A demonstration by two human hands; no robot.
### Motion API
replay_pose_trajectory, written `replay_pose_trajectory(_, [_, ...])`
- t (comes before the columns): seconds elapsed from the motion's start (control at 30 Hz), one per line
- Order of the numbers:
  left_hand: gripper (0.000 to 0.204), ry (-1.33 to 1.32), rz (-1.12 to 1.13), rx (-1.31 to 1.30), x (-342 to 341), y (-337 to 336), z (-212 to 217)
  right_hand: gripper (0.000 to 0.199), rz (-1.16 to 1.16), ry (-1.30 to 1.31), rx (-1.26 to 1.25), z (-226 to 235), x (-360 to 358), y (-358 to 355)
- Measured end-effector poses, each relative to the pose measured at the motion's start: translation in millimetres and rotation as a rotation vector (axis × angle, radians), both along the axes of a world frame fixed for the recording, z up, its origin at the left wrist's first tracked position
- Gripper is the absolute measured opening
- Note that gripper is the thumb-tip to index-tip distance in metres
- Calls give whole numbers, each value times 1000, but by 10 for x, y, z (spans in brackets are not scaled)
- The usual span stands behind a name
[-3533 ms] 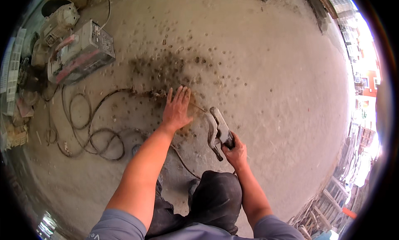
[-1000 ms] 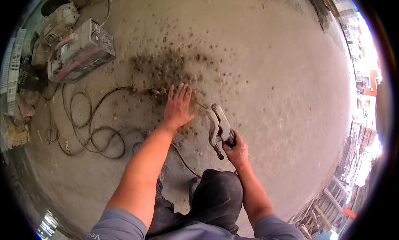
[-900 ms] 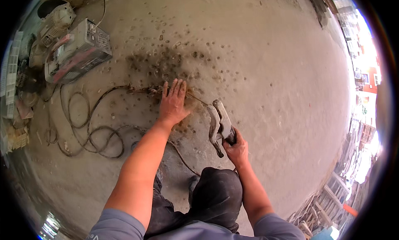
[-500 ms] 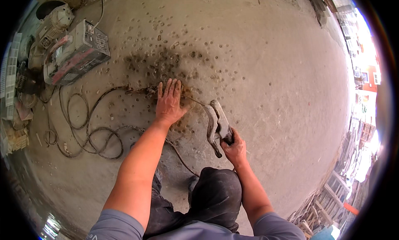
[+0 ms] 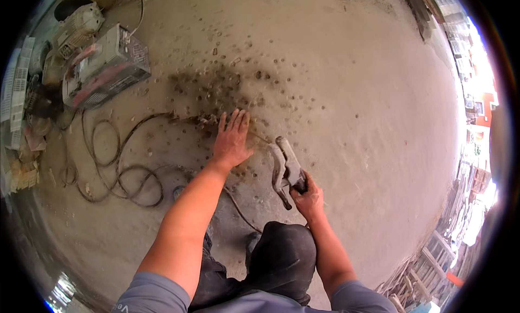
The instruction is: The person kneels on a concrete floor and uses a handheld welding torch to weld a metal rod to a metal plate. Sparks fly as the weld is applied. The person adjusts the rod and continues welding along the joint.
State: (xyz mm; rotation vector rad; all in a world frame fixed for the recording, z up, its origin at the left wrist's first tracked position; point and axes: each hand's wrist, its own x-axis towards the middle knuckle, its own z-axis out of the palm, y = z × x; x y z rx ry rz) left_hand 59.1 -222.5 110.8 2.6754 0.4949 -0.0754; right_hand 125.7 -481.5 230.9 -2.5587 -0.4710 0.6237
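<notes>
A grey electrode holder (image 5: 291,167) with two long jaws is gripped by its dark handle in my right hand (image 5: 310,199), fingers wrapped round it. From its far end a thin welding rod (image 5: 261,137) points left toward the dark, scorched patch of floor. My left hand (image 5: 233,142) is stretched out flat, fingers up, palm down, holding nothing. It covers the rod's far tip and whatever lies directly beneath it. Just beyond its fingertips, left of them, are small rusty metal pieces (image 5: 206,119) at the end of a cable; their kind is hard to make out.
At the upper left stands a dusty, box-shaped welding machine (image 5: 108,69), with a motor (image 5: 78,28) behind it. Dark cable (image 5: 138,186) lies in loops on the concrete floor (image 5: 374,139). Another cable (image 5: 238,204) runs past my knee. Stacked wood (image 5: 433,253) lines the right side.
My left hand has shifted slightly right, closer to the electrode holder, still flat. My right hand keeps its grip on the holder. The whole view has moved a little.
</notes>
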Motion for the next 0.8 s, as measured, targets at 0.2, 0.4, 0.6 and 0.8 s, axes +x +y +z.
replay_pose_trajectory(0.2, [121, -26, -3, -36, 7, -37, -34, 56, 49, -13, -30, -75, 4, -42])
replay_pose_trajectory(0.4, [120, 35, -7, -32, 25, -8, 0, 57, 82, -52, -39, -66, -50, -134])
replay_pose_trajectory(0.6, [118, 45, -8, -34, 24, 17, 29, 57, 92, -66, -72, -54, 1, -42])
replay_pose_trajectory(0.8, [108, -69, 23, -13, 83, 119, 72, 56, 121, -47, -39, 11, -32, -44])
